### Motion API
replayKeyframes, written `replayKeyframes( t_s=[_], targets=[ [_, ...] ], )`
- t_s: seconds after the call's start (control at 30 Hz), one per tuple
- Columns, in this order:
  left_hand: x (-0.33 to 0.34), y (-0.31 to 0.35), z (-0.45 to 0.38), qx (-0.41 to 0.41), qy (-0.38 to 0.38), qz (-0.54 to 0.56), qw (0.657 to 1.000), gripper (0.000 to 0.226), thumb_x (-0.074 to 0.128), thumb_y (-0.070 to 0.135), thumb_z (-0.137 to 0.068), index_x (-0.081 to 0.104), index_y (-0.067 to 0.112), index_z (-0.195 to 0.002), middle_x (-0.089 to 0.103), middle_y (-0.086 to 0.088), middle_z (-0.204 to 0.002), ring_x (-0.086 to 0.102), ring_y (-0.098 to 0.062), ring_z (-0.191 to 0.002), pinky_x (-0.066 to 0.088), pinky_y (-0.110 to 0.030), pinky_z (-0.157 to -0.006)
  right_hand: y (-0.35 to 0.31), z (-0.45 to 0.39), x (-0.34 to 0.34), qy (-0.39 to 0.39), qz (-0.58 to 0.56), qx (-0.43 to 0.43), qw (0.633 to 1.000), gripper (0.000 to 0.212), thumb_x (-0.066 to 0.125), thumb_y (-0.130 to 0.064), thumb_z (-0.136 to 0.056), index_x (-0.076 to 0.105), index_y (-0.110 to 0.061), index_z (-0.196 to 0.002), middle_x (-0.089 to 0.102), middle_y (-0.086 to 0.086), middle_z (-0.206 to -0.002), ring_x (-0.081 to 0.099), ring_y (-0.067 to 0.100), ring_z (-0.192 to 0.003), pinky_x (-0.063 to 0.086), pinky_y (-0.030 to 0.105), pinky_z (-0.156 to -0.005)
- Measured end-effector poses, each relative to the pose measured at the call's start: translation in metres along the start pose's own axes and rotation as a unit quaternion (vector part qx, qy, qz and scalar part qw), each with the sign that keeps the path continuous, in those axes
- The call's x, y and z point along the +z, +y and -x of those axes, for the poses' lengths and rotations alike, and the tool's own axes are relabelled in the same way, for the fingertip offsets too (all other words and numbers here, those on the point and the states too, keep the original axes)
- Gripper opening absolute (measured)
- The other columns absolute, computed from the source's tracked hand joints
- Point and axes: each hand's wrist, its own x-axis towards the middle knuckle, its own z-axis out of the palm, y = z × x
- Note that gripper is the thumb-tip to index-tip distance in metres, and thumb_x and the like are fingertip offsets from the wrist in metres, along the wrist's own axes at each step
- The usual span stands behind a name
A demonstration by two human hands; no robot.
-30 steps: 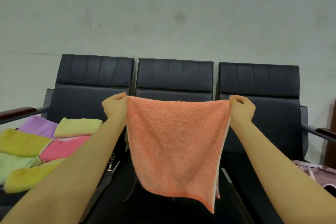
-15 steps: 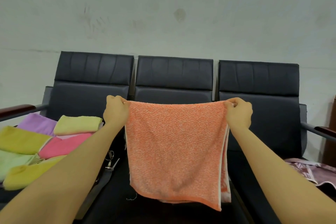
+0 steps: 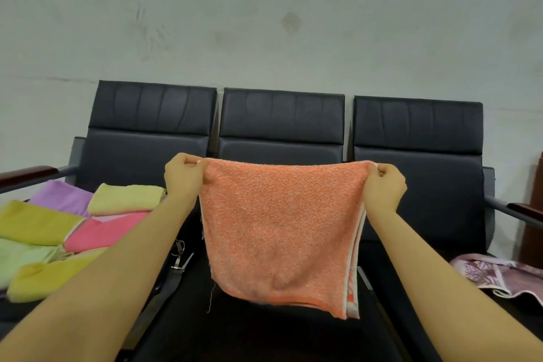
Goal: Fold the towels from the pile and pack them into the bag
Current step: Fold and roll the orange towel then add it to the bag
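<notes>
Orange towel held up by its top corners over the middle seat.

The left hand (image 3: 182, 179) and right hand (image 3: 385, 185) each pinched a top corner of the orange towel (image 3: 282, 232), which hung doubled in front of the black bench (image 3: 282, 120). The pile of towels (image 3: 73, 226) lay on the left seat; a patterned bag (image 3: 496, 275) lay on the right seat.

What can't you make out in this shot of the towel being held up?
All in the head view:
- Middle seat: mostly hidden behind the orange towel.
- Patterned fabric at right: cut off by the frame edge; unclear whether it is the bag.
- Towel pile: cut by the left edge and the left forearm.
</notes>
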Motion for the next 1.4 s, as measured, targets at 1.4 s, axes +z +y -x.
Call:
replayKeyframes(
  t_s=[1.4],
  targets=[
    [0.052, -0.168, 0.071, -0.074, 0.026, -0.196, 0.977, 0.016, 0.036, 0.022, -0.101, 0.049, 0.014, -0.105, 0.046, -0.006, -0.082, 0.043, -0.038, -0.112, 0.021, -0.048, -0.105, 0.158, 0.057, 0.040, -0.068, 0.108, 0.063, 0.990, 0.017, 0.035, -0.022, -0.103, 0.048, -0.015, -0.093, 0.052, -0.008, -0.074, 0.046, 0.004, -0.070, 0.024, 0.036, -0.101]
  ],
)
